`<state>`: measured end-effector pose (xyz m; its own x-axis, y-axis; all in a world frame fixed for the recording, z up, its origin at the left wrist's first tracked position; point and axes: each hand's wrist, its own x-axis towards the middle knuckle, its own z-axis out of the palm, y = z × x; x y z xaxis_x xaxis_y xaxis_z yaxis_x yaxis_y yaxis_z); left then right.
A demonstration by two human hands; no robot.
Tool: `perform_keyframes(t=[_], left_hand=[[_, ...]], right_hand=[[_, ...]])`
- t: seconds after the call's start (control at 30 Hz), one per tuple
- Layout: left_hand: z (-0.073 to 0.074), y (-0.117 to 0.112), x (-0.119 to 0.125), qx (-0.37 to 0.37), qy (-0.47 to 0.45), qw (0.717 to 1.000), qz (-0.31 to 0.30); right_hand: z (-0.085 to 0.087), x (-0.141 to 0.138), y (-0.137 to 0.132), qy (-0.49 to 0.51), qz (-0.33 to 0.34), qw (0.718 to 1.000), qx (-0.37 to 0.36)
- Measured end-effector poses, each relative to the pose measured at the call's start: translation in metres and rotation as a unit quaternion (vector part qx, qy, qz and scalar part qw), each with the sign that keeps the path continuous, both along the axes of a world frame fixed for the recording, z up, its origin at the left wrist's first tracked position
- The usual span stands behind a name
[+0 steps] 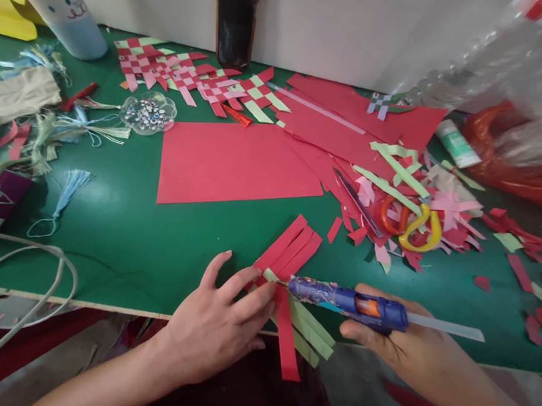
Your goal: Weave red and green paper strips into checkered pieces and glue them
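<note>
My left hand (226,322) is at the table's front edge, its fingertips pressed on woven red and light green paper strips (291,251). Its outer finger is lifted and spread away, and the thumb is partly hidden. Green strips (313,328) and one red strip (287,339) hang past the edge. My right hand (390,344) is wrapped round a blue hot glue gun (354,303) with a clear glue stick (445,327) out of its back. The gun's nozzle meets the weave beside my left fingertips.
Behind the hands lies a red paper sheet (239,161). Scissors (418,229) and a pen (358,202) rest among paper scraps at right. Woven paper fish (185,72), a dish of googly eyes (148,114), tassels (68,191) and a phone (237,24) stand farther back. A white cable (65,269) loops at left.
</note>
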<state>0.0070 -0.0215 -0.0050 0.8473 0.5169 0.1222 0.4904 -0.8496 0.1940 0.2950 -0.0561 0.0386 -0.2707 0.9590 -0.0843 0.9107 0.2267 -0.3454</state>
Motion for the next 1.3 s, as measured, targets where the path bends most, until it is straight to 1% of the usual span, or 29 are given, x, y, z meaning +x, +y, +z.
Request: perform_keyframes(t=[0.1,0.2,0.3,0.37,0.47,0.53,0.6,0.67,0.8,0.87,0.93,1.03,1.3], left_hand=[[0.001,0.0,0.0,0.0,-0.003,1.0,0.0],[0.001,0.0,-0.001,0.0,-0.003,1.0,-0.002],[0.002,0.0,-0.001,0.004,-0.003,1.0,-0.004],[0.002,0.0,0.0,0.01,-0.002,1.0,-0.004],[0.002,0.001,0.0,0.017,0.001,1.0,-0.003],[0.003,0.001,-0.001,0.019,0.002,1.0,-0.003],[0.003,0.001,-0.001,0.02,0.003,1.0,-0.004],[0.004,0.001,-0.001,0.022,0.003,1.0,-0.004],[0.003,0.001,0.0,0.019,0.004,1.0,-0.009],[0.002,0.001,0.0,0.019,0.003,1.0,-0.006],[0.001,0.0,0.0,0.021,0.006,1.0,-0.004],[0.002,0.001,-0.001,0.028,0.008,1.0,-0.006],[0.003,0.001,-0.001,0.027,0.004,1.0,-0.003]], right_hand=[[0.0,-0.002,-0.002,0.014,0.01,1.0,-0.015],[0.002,-0.003,-0.003,0.024,-0.006,0.998,-0.049],[0.002,0.003,-0.005,0.049,-0.022,0.996,-0.076],[0.0,0.011,-0.01,0.048,-0.034,0.997,-0.05],[-0.004,0.023,-0.018,0.027,-0.035,0.998,0.033],[-0.004,0.024,-0.02,0.026,-0.033,0.998,0.052],[-0.001,0.018,-0.018,0.036,-0.035,0.998,0.027],[0.004,0.009,-0.013,0.052,-0.024,0.998,-0.014],[0.015,-0.007,-0.004,0.062,-0.022,0.998,-0.015],[0.017,-0.01,-0.002,0.072,-0.022,0.997,-0.034],[0.018,-0.012,-0.001,0.085,-0.027,0.995,-0.054],[0.016,-0.011,0.0,0.094,-0.025,0.994,-0.053],[0.013,-0.006,0.005,0.073,-0.012,0.995,-0.06]])
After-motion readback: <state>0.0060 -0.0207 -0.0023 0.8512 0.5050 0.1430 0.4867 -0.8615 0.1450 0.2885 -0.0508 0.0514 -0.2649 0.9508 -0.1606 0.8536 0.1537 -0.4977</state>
